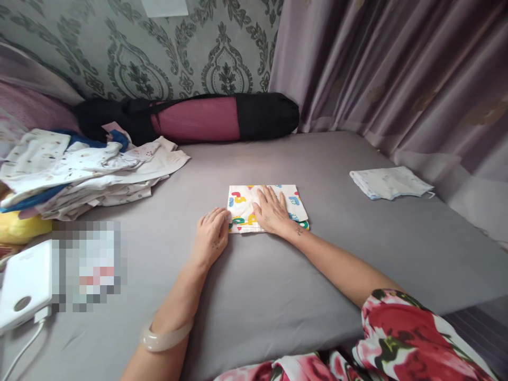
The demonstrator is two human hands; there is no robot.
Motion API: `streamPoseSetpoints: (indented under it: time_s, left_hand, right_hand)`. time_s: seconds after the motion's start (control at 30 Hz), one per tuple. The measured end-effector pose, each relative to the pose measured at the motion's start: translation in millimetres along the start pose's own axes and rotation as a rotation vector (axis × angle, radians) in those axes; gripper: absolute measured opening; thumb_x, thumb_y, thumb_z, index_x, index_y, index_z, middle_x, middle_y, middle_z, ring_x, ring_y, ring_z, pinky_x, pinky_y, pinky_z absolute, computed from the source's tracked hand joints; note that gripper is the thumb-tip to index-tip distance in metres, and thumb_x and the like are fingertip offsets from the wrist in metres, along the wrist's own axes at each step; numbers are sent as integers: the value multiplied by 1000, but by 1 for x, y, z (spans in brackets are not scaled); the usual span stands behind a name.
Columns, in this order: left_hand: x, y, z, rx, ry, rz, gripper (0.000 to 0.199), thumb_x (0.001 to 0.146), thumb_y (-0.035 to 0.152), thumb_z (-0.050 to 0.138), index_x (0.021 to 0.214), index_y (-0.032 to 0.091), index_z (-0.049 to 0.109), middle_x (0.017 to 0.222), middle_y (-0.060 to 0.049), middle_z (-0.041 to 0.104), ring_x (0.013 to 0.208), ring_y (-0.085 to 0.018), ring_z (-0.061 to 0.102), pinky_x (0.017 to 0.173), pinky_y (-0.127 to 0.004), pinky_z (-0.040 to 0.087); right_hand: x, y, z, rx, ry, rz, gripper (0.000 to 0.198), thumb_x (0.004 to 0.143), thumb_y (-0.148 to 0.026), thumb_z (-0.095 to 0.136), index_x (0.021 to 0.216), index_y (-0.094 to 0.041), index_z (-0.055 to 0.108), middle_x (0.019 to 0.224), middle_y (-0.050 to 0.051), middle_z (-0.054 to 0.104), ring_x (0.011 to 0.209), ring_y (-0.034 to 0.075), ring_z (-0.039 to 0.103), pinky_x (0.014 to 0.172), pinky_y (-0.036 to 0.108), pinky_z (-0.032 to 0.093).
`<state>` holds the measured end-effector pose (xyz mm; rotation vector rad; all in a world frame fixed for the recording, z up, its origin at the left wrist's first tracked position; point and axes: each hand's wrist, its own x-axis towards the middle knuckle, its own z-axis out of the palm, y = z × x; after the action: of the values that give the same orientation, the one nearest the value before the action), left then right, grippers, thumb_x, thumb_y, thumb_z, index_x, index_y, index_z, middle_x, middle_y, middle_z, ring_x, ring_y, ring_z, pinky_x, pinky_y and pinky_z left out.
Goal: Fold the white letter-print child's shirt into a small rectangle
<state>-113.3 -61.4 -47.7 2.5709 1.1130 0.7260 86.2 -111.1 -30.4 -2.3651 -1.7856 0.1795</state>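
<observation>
A folded white cloth (pixel 242 209) with a bright colourful print lies on the grey sheet in front of me. My right hand (pixel 272 210) rests flat on its top, fingers spread. At the cloth's left edge is my left hand (pixel 213 232), its fingers curled together and closed on the border; the fingertips are partly hidden. The layers along the near edge of the cloth do not line up exactly. Whether it is a garment or a plain piece of fabric, I cannot tell.
A heap of light clothes (pixel 91 169) lies at the left. Another folded white cloth (pixel 391 182) sits at the right. A black and maroon long bag (pixel 198 119) lies along the wall. A white power bank (pixel 27 280) with a cable is at the near left, beside a blurred-out item.
</observation>
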Motion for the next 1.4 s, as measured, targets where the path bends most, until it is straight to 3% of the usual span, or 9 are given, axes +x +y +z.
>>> streamPoseSetpoints:
  time_s: [0.33,0.57,0.77,1.07,1.4]
  left_hand:
    - [2,0,-2,-8,71,-118,27,94,20,38,107,22,62,124,-9,67,122,-22,58,102,-38,41]
    - [2,-2,-1,-42,97,-128,25,92,16,41,105,23,61,121,-8,68,120,-23,59,100,-41,41]
    - [1,-3,1,-16,154,-166,27,90,11,40,102,23,61,117,-7,70,120,-22,59,101,-40,40]
    - [1,-3,1,-31,177,-190,28,87,8,42,100,23,61,117,-8,70,118,-21,60,101,-40,41]
    - [2,-5,1,-44,193,-185,30,86,8,41,100,23,62,112,-7,71,114,-21,62,99,-38,43]
  right_hand:
    - [6,-6,-8,-15,-33,-1,59,100,-35,26,150,-5,32,160,18,22,148,29,18,118,54,10]
    - [14,-28,-6,19,8,-80,59,100,-35,24,150,-3,31,159,18,24,148,30,18,119,51,7]
    - [14,-27,6,26,3,-73,61,101,-38,24,152,-5,27,160,15,23,149,26,16,119,50,6]
    - [15,-30,3,18,-18,-63,61,100,-35,26,151,-2,28,160,18,23,148,29,17,118,53,8]
    - [14,-58,5,54,27,-159,61,99,-34,26,150,0,31,159,18,24,148,28,17,119,49,6]
